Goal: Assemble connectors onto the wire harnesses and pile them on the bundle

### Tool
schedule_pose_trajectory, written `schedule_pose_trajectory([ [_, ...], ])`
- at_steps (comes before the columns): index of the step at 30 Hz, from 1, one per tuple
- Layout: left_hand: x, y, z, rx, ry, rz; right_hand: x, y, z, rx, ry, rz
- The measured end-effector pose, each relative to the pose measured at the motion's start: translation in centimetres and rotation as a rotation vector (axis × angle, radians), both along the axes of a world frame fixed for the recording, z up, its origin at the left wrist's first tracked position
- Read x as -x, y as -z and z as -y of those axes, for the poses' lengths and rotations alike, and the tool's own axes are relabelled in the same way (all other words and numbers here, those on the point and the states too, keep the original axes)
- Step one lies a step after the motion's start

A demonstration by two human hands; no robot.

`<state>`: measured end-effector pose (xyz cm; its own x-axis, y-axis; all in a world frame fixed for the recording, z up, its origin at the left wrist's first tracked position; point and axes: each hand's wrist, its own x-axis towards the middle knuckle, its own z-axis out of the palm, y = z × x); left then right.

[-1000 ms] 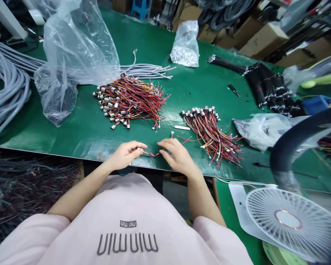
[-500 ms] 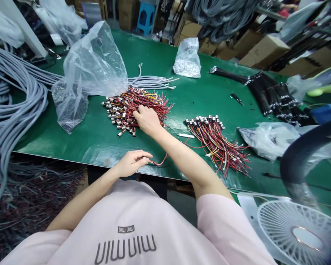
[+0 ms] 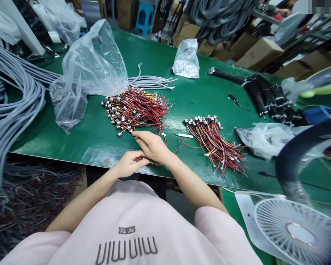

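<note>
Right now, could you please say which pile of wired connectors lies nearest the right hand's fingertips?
The left pile, beside the large clear bag: its near edge is by the right hand; the right pile lies farther off.

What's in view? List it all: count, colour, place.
Table: one, green, centre
Larger wire-harness pile: one, mostly red, mid-table
Smaller wire-harness pile: one, mostly red, centre-right
Sheathed cables: many, grey, left
Plastic bags: several, translucent, mostly tabletop
Slim stick: one, white, between piles
Wire bundles: several, black, right rear
Corrugated hose: one, black, right
Slatted fan: one, white, lower right
Stool: one, blue, rear
Cardboard boxes: several, brown, rear
Wire scraps: many, mixed, lower left
Shirt: one, pink, bottom
Left hand: one, bare, near edge
Right hand: one, bare, beside left
</note>
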<state>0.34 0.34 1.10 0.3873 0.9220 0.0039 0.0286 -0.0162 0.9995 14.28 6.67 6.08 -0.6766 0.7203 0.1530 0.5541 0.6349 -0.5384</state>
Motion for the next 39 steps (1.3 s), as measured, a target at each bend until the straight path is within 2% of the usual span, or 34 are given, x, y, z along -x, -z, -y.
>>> schedule_pose_trajectory([
  [3,0.1,0.0,-0.1,0.087,-0.068,0.128,-3.0,0.3,2.5,0.309,0.030,-0.273],
  [5,0.1,-0.2,-0.1,0.127,-0.107,0.185,-4.9,0.4,3.7,0.491,0.022,-0.297],
  [7,0.1,-0.4,-0.1,0.153,-0.130,0.198,-6.4,0.5,4.7,0.568,0.041,-0.276],
  [11,0.0,-0.6,-0.1,0.175,-0.159,0.147,-8.1,0.4,6.2,0.458,0.124,-0.257],
  [15,0.0,-0.3,-0.2,0.158,-0.197,0.120,-8.1,0.0,6.8,0.338,0.143,-0.234],
  [19,0.2,0.0,-0.3,0.168,-0.224,0.127,-7.6,-0.7,6.8,0.224,0.091,-0.162],
  [22,0.5,0.3,-0.2,0.176,-0.236,0.132,-8.7,-1.3,6.2,0.090,0.032,-0.119],
  [23,0.6,0.4,-0.2,0.173,-0.240,0.132,-9.5,-1.4,5.9,0.044,0.080,-0.130],
  [25,0.8,0.6,-0.2,0.152,-0.233,0.121,-11.5,-1.4,5.3,0.002,0.323,-0.166],
  [26,0.9,0.6,-0.2,0.139,-0.227,0.107,-12.4,-1.2,5.0,0.046,0.469,-0.175],
  [28,0.8,0.5,-0.2,0.106,-0.212,0.079,-13.9,-0.6,4.8,0.297,0.663,-0.194],
  [29,0.7,0.3,-0.1,0.088,-0.205,0.074,-14.2,-0.1,4.9,0.489,0.675,-0.218],
  [31,0.3,-0.1,0.1,0.044,-0.184,0.091,-13.7,1.0,5.4,0.880,0.573,-0.343],
  [33,-0.3,-0.6,0.4,-0.012,-0.122,0.107,-12.3,2.0,6.0,1.124,0.457,-0.592],
  [36,-1.1,-1.0,0.5,-0.097,0.083,0.015,-9.7,2.8,6.8,1.174,0.445,-1.056],
  [39,-1.6,-1.3,0.3,-0.119,0.260,-0.154,-8.2,2.6,7.4,1.127,0.513,-1.346],
])
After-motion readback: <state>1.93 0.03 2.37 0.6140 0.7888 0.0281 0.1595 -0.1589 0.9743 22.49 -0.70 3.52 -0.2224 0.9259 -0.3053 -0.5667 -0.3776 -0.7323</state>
